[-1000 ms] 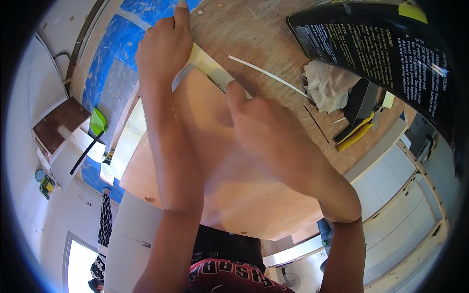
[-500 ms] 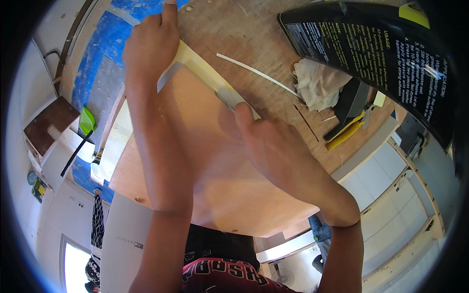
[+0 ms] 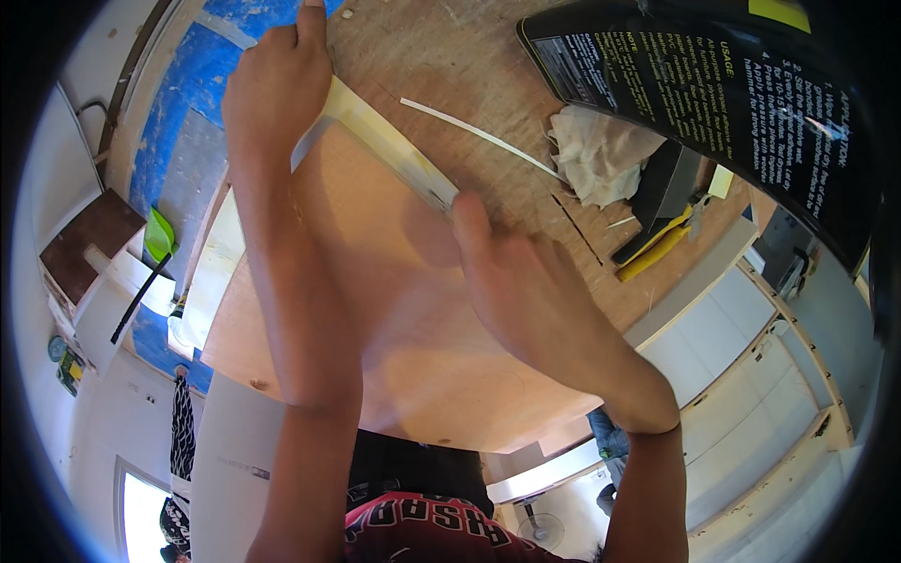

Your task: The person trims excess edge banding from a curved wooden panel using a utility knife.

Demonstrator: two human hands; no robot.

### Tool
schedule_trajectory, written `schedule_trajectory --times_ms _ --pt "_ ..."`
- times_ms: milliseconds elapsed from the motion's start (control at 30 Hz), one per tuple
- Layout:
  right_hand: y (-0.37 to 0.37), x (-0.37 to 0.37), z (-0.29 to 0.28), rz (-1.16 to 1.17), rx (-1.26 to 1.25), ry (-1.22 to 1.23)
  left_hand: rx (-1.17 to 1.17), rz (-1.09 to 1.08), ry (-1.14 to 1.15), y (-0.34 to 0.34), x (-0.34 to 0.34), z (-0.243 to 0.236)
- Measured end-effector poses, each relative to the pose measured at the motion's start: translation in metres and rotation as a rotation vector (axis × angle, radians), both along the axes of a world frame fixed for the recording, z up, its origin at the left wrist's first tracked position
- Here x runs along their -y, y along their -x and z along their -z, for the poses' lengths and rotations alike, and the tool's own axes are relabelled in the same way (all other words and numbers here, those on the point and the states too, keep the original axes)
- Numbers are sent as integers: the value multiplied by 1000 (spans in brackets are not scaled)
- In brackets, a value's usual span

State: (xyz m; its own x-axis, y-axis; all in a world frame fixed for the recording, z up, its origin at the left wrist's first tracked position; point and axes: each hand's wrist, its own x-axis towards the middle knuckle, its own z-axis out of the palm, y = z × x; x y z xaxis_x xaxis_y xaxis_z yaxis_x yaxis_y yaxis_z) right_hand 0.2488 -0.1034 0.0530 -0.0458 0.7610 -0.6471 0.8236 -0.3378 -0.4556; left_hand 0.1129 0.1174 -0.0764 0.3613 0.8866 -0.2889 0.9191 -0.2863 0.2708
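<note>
A flat wooden panel with an orange-brown face lies tilted in front of me, a pale yellowish strip running along its far edge. At the far left corner my left hand is closed over the edge, one finger pointing away from me; its other fingertips are hidden. My right hand is closed at the right part of that edge, thumb on top and fingers curled out of sight beyond it. Just by the thumb shows a small grey blade-like tip; most of whatever the hand holds is hidden.
Beyond the panel, the wooden worktop carries a thin white strip, a crumpled cloth and yellow-handled pliers. A large black can stands at far right. Blue sheeting and a green leaf-shaped piece are left.
My right hand has slid slightly right along the strip, and less of the grey blade shows beside the thumb. My left hand stays at the corner. The whole view has shifted slightly.
</note>
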Motion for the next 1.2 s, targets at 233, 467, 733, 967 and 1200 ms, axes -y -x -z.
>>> schedule_trajectory --times_ms 233,467,733,967,1200 --pt "6 -20 7 -132 72 -9 -20 107 -108 12 -5 20" --pt "6 -19 3 -129 77 6 20 49 -48 7 -4 9" --pt "-3 22 0 -35 0 89 -13 129 -77 14 -7 17" --pt "-7 34 -30 64 28 375 30 -170 95 -6 3 -14" --pt "12 -23 7 42 29 45 54 -214 110 -11 2 -15"
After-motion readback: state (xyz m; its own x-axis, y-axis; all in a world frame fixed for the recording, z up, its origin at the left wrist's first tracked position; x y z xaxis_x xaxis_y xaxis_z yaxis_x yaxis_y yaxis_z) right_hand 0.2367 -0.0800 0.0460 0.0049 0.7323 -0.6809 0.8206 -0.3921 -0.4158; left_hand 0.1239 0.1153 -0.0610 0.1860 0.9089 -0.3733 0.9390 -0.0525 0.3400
